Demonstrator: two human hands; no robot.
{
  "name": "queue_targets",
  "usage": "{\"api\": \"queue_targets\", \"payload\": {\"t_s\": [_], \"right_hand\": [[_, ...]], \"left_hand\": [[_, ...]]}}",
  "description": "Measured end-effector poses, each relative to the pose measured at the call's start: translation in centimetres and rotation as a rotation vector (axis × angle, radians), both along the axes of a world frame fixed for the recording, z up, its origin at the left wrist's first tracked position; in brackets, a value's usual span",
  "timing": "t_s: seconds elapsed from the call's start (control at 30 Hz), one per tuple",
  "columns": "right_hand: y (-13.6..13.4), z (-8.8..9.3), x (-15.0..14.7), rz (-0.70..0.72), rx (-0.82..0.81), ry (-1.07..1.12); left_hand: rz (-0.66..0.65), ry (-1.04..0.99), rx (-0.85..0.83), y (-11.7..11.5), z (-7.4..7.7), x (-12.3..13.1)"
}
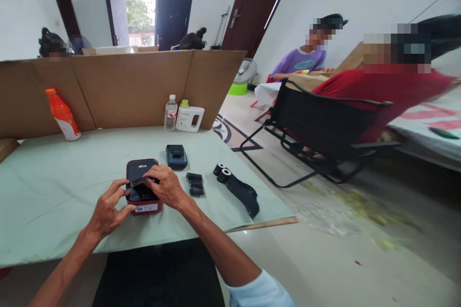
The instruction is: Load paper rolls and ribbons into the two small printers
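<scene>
In front of me on the table stands a black-topped device with red sides (144, 170), rounded corners and a white sticker on its front. My left hand (110, 208) steadies its left side, thumb at the front edge and fingers at the top edge. Over the top, my right hand (164, 186) pinches a thin, dark, glossy piece (139, 181), tilted up; whether it is attached is unclear. Behind to the right is a smaller dark-blue device (176, 157). Small black rolls (195, 184) lie beside my right hand.
Further right are black rolls with white cores (223, 171) and a black cloth piece (242, 194). An orange bottle (64, 115), a water bottle (170, 113) and a white jug (190, 119) stand before the cardboard screen (133, 91). Other people sit beyond; a black chair (324, 120) is right.
</scene>
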State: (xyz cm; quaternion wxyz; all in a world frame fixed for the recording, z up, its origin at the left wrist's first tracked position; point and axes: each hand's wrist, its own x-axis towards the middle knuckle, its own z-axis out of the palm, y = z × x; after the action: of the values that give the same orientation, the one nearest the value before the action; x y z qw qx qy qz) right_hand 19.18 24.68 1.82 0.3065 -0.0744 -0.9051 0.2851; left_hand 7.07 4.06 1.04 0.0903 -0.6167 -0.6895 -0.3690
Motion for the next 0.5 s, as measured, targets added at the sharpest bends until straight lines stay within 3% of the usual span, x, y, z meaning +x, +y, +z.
{"api": "queue_targets", "payload": {"t_s": [0.2, 0.5], "right_hand": [[0.0, 0.1, -0.2, -0.019, -0.019, 0.009], [0.2, -0.3, -0.8, -0.053, -0.067, 0.046]], "left_hand": [[-0.004, 0.076, 0.049, 0.1, -0.4, -0.3], [0.018, 0.062, -0.052, 0.0, 1.1, 0.1]]}}
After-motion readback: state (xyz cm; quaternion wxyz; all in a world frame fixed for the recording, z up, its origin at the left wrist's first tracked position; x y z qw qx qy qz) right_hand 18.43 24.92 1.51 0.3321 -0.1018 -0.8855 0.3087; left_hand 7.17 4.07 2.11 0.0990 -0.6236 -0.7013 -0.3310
